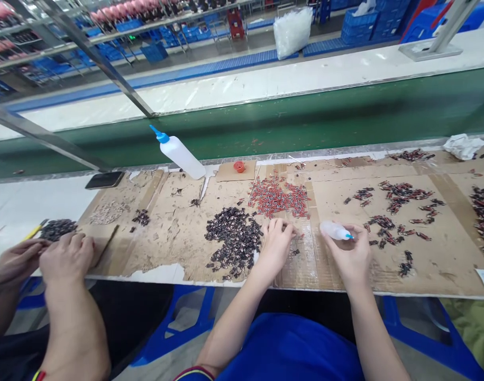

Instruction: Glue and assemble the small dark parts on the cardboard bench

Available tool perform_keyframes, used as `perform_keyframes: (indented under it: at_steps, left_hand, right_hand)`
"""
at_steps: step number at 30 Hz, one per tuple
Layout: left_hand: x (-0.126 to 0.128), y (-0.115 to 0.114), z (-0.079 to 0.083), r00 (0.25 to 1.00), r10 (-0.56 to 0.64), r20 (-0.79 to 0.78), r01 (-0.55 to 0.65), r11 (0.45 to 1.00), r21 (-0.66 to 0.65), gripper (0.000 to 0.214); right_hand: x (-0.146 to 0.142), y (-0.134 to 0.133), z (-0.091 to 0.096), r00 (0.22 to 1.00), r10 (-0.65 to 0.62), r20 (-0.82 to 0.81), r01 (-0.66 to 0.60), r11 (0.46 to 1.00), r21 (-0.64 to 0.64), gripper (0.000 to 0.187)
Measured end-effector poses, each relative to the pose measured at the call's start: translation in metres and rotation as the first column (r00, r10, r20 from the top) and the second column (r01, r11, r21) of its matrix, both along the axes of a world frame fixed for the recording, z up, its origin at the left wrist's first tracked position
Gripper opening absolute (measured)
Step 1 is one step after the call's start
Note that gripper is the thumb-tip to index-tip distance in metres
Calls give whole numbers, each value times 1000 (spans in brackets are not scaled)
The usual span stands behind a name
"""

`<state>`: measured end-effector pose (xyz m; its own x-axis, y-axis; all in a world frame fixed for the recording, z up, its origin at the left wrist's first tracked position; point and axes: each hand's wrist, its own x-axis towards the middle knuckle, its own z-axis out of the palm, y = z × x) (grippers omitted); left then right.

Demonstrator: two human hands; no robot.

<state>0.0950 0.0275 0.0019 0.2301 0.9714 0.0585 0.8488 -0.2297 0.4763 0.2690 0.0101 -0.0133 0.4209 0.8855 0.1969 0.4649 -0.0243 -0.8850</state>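
My right hand (352, 258) is closed around a small translucent squeeze bottle (334, 230) with a blue tip, held tilted above the cardboard (301, 270). Between the heap of black parts (231, 238) and the bottle is my left hand (276, 242), its fingers curled down and pressed together near the cardboard. Whatever sits at those fingertips is too small to make out. Just beyond the hand spreads a pile of small red parts with metal ends (279, 197). Several joined red-and-black pieces (384, 225) lie scattered to the right of the bottle.
A larger white bottle with a blue nozzle (182, 157) stands tilted at the back, left of a red cap (239, 166). A phone (104, 180) lies farther left. At the left, a co-worker's hands (67, 254) work beside another black pile (58, 229). A green belt (265, 127) runs behind.
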Motion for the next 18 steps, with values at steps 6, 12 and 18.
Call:
perform_keyframes:
  at_steps: [6,12,18]
  left_hand:
    - [-1,0,-5,992,-128,-5,128,988,85,18]
    - [0,9,-4,970,-242,-20,243,964,105,14]
    - [2,2,5,956,-240,170,245,970,-5,18]
  right_hand:
    - [-1,11,-3,985,16,171,-15,1000,-10,52]
    - [-1,1,-4,985,-49,163,34,995,91,58]
    - [-17,-29,7,984,-37,177,-14,960,279,28]
